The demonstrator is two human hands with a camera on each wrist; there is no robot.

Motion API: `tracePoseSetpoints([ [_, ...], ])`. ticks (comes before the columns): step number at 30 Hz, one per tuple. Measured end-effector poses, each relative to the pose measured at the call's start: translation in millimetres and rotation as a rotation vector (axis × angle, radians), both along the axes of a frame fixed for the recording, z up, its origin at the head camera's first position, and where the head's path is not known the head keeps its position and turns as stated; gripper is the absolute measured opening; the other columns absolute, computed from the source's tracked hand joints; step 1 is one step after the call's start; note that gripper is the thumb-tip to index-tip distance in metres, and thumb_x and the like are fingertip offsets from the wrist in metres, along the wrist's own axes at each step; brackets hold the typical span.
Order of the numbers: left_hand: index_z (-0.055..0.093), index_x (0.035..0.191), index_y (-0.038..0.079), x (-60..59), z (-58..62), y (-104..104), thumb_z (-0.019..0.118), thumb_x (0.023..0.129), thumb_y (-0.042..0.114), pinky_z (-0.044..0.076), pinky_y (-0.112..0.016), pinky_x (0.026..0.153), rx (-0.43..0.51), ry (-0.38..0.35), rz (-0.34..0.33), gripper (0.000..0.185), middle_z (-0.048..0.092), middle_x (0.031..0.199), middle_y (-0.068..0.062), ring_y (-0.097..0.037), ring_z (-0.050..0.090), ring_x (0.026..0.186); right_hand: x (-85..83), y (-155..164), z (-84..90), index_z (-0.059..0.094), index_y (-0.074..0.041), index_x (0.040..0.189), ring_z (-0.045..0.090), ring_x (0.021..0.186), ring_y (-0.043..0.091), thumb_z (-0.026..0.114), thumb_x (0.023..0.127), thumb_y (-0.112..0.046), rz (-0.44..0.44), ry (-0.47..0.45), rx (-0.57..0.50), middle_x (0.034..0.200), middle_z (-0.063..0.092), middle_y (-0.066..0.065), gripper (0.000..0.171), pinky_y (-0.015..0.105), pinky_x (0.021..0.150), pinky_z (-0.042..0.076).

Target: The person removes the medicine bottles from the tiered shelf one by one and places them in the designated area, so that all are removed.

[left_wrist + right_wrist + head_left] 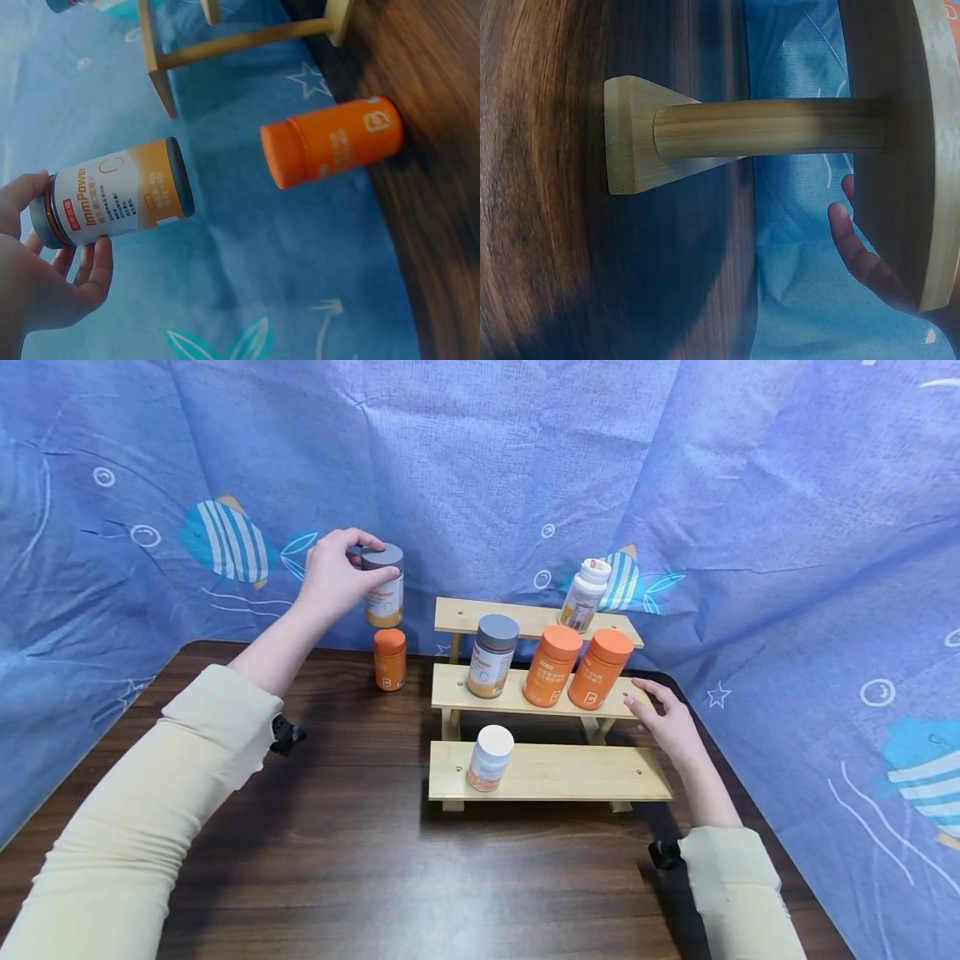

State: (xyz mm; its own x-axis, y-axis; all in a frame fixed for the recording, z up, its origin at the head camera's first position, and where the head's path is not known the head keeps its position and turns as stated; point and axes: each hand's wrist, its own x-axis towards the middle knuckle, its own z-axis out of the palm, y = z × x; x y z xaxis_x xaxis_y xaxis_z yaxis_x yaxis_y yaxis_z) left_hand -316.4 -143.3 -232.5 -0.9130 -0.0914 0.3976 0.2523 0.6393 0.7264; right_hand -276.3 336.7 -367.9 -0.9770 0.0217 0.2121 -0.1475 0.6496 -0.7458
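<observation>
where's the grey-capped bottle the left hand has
In the head view the grey-capped bottle is held up off the table by the left hand, left of the wooden rack and just above a small orange bottle.

A three-tier stepped wooden shelf stood on the dark wooden table, before a blue fish-print cloth backdrop. On its top step, at the right, stood a white-capped white bottle. On the middle step, left to right, stood a grey-lidded labelled bottle and two orange-capped orange bottles. On the bottom step, at the left, stood a white-lidded bottle. Left of the shelf, a small orange bottle stood on the table, and above it the left hand held a second grey-lidded bottle. The right hand lay at the middle step's right end.
</observation>
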Motion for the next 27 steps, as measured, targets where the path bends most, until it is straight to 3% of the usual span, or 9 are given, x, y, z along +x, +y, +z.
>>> tracePoseSetpoints([
  [9,0.060,0.108,0.013,-4.7,-23.3,-22,0.068,0.074,0.041,0.034,-0.030,0.072,-0.047,0.039,0.016,0.044,0.051,0.105,-0.006,-0.021,0.044,0.089,0.2,0,-0.7,0.045,-0.013,0.130,0.049,0.083,-0.003,0.058,0.083,-0.041,0.003,0.000,-0.009,0.136,0.037,0.010,0.056,0.031,0.066,0.052],
  [14,0.061,0.107,0.012,-7.4,-42.2,-36,0.068,0.075,0.040,0.033,-0.035,0.076,-0.058,0.052,0.035,0.043,0.051,0.105,-0.009,-0.025,0.044,0.090,0.2,-1,-0.3,0.046,-0.013,0.129,0.051,0.076,-0.003,0.059,0.083,-0.041,0.001,0.001,-0.030,0.134,0.038,0.008,0.056,0.030,0.064,0.052],
  [20,0.061,0.106,0.009,-10.4,-63.3,-48,0.069,0.075,0.036,0.027,-0.042,0.089,-0.030,0.065,0.052,0.041,0.051,0.108,-0.011,-0.026,0.045,0.092,12.2,-14,12.9,0.044,-0.004,0.129,0.050,0.073,-0.004,0.059,0.085,-0.030,0.029,0.016,-0.072,0.134,0.036,0.016,0.053,0.016,0.058,0.048],
  [27,0.061,0.106,0.008,-12.7,-86.1,-54,0.071,0.074,0.032,0.030,-0.043,0.087,-0.016,0.045,0.084,0.040,0.052,0.112,-0.013,-0.028,0.047,0.095,18.5,-19,20.5,0.043,-0.001,0.130,0.047,0.079,-0.006,0.057,0.087,-0.027,0.035,0.020,-0.055,0.136,0.034,0.020,0.052,0.012,0.057,0.046],
])
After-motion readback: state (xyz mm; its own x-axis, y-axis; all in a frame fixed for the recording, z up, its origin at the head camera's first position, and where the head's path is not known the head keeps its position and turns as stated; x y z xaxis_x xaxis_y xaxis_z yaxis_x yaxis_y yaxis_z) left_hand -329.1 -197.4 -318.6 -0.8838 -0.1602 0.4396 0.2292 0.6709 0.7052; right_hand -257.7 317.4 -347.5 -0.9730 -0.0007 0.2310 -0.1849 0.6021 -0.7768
